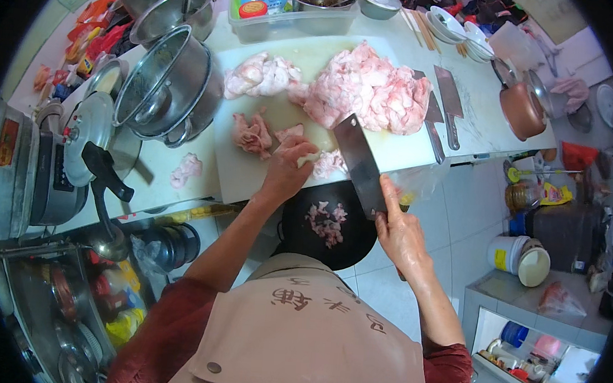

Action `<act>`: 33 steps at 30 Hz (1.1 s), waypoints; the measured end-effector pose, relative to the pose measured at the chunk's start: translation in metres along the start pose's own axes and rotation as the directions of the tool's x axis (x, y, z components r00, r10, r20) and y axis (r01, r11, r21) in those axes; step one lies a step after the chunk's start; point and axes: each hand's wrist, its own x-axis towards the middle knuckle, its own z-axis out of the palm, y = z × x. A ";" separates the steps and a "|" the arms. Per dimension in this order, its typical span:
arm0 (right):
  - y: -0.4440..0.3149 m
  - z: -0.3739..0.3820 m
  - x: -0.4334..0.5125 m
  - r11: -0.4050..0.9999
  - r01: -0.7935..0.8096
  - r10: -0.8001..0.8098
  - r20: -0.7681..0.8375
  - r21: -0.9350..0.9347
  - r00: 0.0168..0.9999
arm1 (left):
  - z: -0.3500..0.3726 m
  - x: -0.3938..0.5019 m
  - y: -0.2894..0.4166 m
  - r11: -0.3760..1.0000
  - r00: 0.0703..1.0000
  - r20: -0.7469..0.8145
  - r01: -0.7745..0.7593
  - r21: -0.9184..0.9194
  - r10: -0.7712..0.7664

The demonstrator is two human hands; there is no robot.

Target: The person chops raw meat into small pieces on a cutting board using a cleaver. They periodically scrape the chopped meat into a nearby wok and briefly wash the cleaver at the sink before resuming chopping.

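Observation:
My right hand [401, 237] grips a cleaver [360, 160], its broad blade pointing away over the front edge of the white cutting board [238, 184]. Beside the blade is a small heap of chopped fatty meat [329, 164]. My left hand [287, 169] is over the board, fingers bent, at a piece of pale fatty meat [290, 131]; its palm side is hidden. Another fatty meat piece [252, 134] lies just left. Farther back sit a large mound of pink animal fat [368, 90] and a smaller whitish lump [263, 75]. Below the board edge, a black wok [308, 249] contains cut bits [328, 222].
Two more knives [451, 103] [431, 107] lie right of the mound. A steel pot [186, 89] and a pressure cooker lid [89, 139] crowd the left. A ladle [109, 237] overhangs the counter edge. Behind the board stands a plastic bin [295, 27]; a copper-coloured pot [522, 112] sits far right.

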 end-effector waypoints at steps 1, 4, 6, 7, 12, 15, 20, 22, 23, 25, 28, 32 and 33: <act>-0.002 -0.001 0.001 1.000 -0.001 0.001 0.050 -0.013 0.999 | -0.002 -0.002 0.002 0.992 0.992 0.012 0.123 -0.026 -0.123; -0.007 -0.001 0.005 0.998 0.035 -0.025 0.160 -0.056 0.987 | 0.009 -0.013 0.001 0.995 0.997 0.008 0.074 0.068 -0.075; -0.004 -0.001 0.010 0.996 0.041 -0.022 0.236 -0.076 0.972 | 0.027 -0.015 -0.005 0.953 0.996 0.074 -0.070 0.294 0.051; -0.003 -0.003 0.014 0.998 0.040 -0.024 0.260 -0.057 0.965 | 0.034 -0.014 -0.008 0.881 0.988 0.135 -0.132 0.454 0.078; -0.008 -0.014 0.038 0.997 0.041 -0.061 0.370 0.062 0.927 | 0.040 -0.016 -0.018 0.831 0.975 0.153 -0.219 0.512 0.163; -0.031 -0.003 0.057 0.998 -0.050 0.027 0.441 0.040 0.897 | 0.037 -0.012 -0.025 0.925 0.988 0.044 -0.155 0.348 0.149; -0.015 0.069 0.091 0.925 0.362 -0.317 -0.293 0.114 0.902 | 0.039 -0.004 0.002 0.944 0.975 0.047 -0.223 0.244 0.218; -0.029 0.035 0.069 0.980 0.136 -0.153 0.118 0.143 0.981 | 0.031 -0.003 -0.011 0.937 0.958 -0.004 -0.278 0.210 0.286; -0.034 0.017 0.057 0.993 0.017 -0.054 0.319 0.119 0.946 | 0.023 -0.001 -0.022 0.923 0.969 0.001 -0.234 0.304 0.246; -0.028 -0.002 0.039 0.997 -0.060 0.038 0.408 0.040 0.912 | 0.007 0.002 -0.043 0.879 0.988 0.004 -0.138 0.456 0.153; -0.009 -0.011 0.022 0.993 -0.118 0.113 0.433 -0.015 0.894 | -0.022 0.020 0.008 0.985 0.985 -0.169 0.069 0.159 -0.042; 0.002 0.003 0.020 0.991 -0.110 0.088 0.247 0.078 0.965 | -0.013 0.025 0.027 0.876 0.947 -0.191 0.146 -0.460 -0.258; 0.003 0.004 0.017 0.988 -0.117 0.096 0.189 0.100 0.977 | 0.000 0.022 0.021 0.926 0.958 -0.216 0.098 -0.364 -0.186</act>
